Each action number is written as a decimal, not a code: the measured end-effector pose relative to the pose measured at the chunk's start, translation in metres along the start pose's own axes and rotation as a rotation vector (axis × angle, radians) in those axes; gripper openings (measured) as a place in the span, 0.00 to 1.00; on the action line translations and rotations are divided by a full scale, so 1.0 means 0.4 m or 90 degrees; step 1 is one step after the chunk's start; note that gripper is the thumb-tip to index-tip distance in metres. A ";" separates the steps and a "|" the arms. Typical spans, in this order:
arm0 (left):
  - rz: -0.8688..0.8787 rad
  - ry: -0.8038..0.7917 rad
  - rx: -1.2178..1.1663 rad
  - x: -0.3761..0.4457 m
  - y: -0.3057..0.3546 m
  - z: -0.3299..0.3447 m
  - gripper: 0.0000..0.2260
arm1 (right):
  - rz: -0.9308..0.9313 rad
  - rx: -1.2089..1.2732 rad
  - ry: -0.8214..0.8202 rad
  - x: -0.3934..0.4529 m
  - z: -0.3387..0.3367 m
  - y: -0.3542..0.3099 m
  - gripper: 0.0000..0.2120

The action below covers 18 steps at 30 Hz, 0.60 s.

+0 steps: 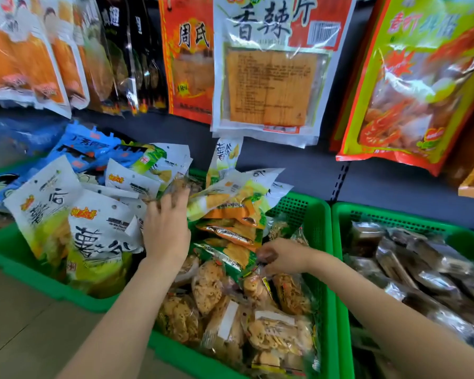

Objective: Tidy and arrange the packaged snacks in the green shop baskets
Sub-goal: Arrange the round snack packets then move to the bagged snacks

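A: Why is the left hand (167, 225) laid flat, fingers straight, against the white-and-yellow crinkly snack bags (93, 228)?

B: I'd say it holds that leaning stack back. The bags stand in the left green perforated plastic basket (17, 253) and tip toward the middle one.

A: And the right hand (282, 258)?

B: Its fingers are curled in a pinch on the corner of a clear plastic packet of pale crisp slices (255, 288) in the middle green basket (318, 214), probably to straighten or lift it. Orange-and-green foil packets (230, 231) lie piled just beyond.

A: The far right?

B: A third green basket (394, 217) holds dark brown wrapped packets (411, 258), untouched. Large packets hang above.
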<state>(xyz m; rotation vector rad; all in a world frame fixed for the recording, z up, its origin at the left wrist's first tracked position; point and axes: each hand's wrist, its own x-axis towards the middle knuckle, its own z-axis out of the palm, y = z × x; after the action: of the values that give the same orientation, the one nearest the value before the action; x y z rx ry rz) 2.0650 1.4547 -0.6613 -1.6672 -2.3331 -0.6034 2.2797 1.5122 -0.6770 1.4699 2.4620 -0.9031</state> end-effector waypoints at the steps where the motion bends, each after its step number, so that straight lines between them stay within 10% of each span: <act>1: 0.012 -0.025 0.021 -0.003 0.006 0.005 0.31 | 0.006 0.099 -0.017 0.005 0.006 -0.014 0.18; 6: 0.063 -0.365 -0.041 -0.018 0.057 0.015 0.33 | 0.048 0.530 0.044 0.035 0.026 -0.042 0.25; 18: 0.196 -0.518 -0.007 -0.035 0.140 -0.013 0.31 | -0.074 0.879 0.150 0.031 -0.023 -0.082 0.25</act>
<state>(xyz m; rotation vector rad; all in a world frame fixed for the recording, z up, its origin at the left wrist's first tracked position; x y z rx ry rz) 2.1219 1.4560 -0.6508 -2.5552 -2.4185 0.1745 2.2476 1.5152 -0.6607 1.6853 1.9443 -2.9097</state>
